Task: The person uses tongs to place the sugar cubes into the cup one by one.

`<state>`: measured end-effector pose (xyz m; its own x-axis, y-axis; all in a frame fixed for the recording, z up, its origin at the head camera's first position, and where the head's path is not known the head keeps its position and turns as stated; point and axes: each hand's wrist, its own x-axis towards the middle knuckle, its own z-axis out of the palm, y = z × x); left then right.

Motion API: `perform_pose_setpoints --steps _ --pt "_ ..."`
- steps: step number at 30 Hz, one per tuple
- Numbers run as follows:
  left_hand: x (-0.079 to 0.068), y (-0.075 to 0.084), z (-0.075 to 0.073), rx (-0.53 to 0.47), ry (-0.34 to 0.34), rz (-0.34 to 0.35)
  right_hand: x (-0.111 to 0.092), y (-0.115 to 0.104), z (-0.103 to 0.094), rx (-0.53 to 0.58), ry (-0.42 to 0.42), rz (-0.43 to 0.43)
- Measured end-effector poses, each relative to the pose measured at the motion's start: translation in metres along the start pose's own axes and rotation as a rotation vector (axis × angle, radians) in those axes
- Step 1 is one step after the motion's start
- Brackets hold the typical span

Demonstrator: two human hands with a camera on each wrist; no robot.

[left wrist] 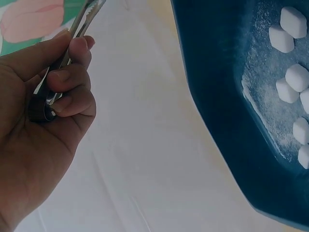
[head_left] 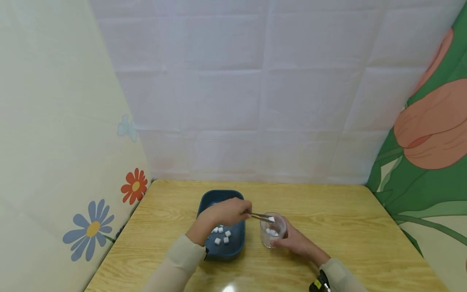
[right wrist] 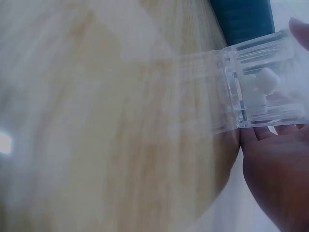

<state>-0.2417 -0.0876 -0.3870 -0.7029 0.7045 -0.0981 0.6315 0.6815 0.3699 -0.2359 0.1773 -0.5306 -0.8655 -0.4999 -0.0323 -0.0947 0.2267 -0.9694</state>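
Observation:
My left hand (head_left: 230, 211) grips a pair of metal tongs (left wrist: 79, 24), its fingers curled round them. At the tongs' tips a white cube (head_left: 271, 219), like a sugar cube, is pinched over the mouth of a clear cup (head_left: 267, 239). My right hand (head_left: 297, 242) holds that cup upright on the table, thumb and fingers round its side. Several white cubes (right wrist: 267, 81) lie in the bottom of the cup. To the left, below my left forearm, a dark blue tray (head_left: 238, 239) holds more white cubes (head_left: 226, 240) and some white powder (left wrist: 263, 113).
The wood-grain table (head_left: 335, 215) stretches to both sides of the tray and cup. A white cloth (head_left: 233, 101) hangs behind it. Flower-printed panels (head_left: 91, 229) stand at the left and right. A black device (head_left: 321, 282) sits at my right wrist.

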Motion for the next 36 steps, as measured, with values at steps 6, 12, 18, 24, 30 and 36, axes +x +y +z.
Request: perform_pose_setpoints --steps 6,12,18,24,30,36 --pt "0.009 0.005 0.007 0.027 -0.015 -0.009 0.001 0.000 0.000 -0.023 0.020 0.019" --pt "0.014 0.014 0.012 0.053 -0.030 -0.013 0.000 0.000 0.000 -0.062 0.041 0.037" --pt "0.017 0.017 0.017 0.071 -0.031 -0.011 0.001 0.000 0.001 -0.072 0.052 0.053" --pt "0.023 0.017 0.020 0.072 -0.053 -0.024 0.001 0.001 0.001 -0.068 0.049 0.056" --pt "0.027 0.017 0.022 0.089 -0.060 -0.021 0.001 0.001 0.000 -0.053 0.053 0.039" --pt "0.029 0.018 0.022 0.097 -0.064 -0.011 0.001 0.002 -0.001 -0.061 0.049 0.053"
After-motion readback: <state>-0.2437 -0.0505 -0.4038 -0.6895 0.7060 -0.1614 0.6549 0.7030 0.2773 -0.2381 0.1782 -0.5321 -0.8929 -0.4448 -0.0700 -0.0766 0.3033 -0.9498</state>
